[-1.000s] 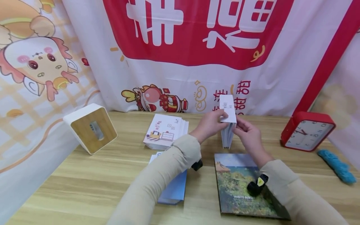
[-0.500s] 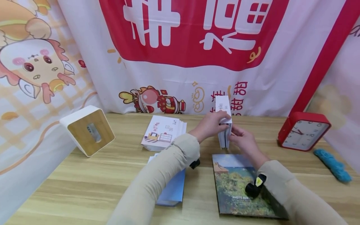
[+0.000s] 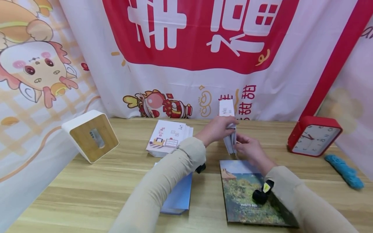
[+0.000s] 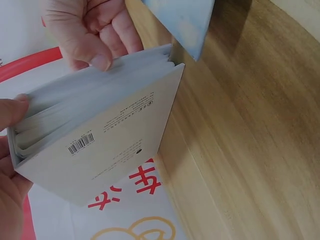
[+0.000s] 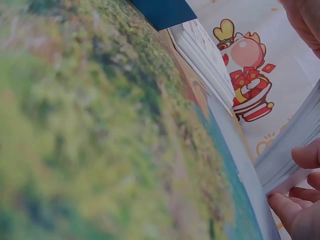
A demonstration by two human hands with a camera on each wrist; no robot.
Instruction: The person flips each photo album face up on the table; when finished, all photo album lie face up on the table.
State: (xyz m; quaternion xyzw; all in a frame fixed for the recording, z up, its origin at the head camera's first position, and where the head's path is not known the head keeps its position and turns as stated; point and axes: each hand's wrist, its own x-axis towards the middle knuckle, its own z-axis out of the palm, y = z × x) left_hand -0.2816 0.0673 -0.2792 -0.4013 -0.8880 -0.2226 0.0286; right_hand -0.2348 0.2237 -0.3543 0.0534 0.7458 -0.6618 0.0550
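white book held roughly upright beyond photo album | left hand gripped top, right hand pinched near edge | early release risked toppling

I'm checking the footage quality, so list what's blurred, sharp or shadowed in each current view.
Head: bright, fairly even light, the red clock clear; left wrist: the barcode on the held book stands out, its small print unreadable, with a soft shadow on the table beside the blue corner; right wrist: dimmer, the photo album blurred up close, the cartoon figure beyond it sharper.
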